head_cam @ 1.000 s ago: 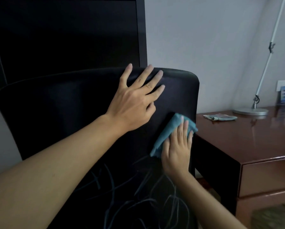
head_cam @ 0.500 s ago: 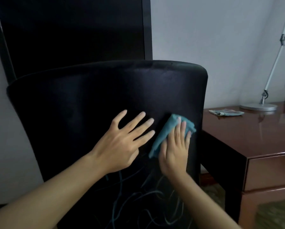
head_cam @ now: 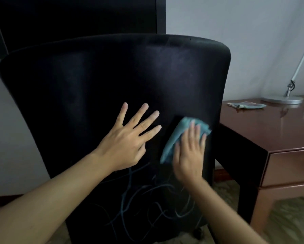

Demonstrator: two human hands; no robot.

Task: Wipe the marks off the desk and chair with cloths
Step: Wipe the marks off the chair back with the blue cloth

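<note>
1. A pale wall [head_cam: 235, 32] fills the back.
2. A dark panel [head_cam: 77, 20] stands against it at left.
3. A silver lamp [head_cam: 282, 99] stands at far right.
4. Patterned carpet [head_cam: 288, 222] covers the floor, with a dark skirting [head_cam: 5, 199] at left.

A black chair [head_cam: 101, 88] stands with its tall, curved back facing the camera, its lower half scrawled with pale blue marks [head_cam: 147, 206]. A crumpled blue cloth [head_cam: 178, 136] lies flat against the right side of the chair back, just above the marks. To the right, touching the chair's edge, stands a glossy reddish-brown wooden counter [head_cam: 271, 131] with a drawer, and a second cloth [head_cam: 245, 105], folded flat, lies near its far edge.
</note>
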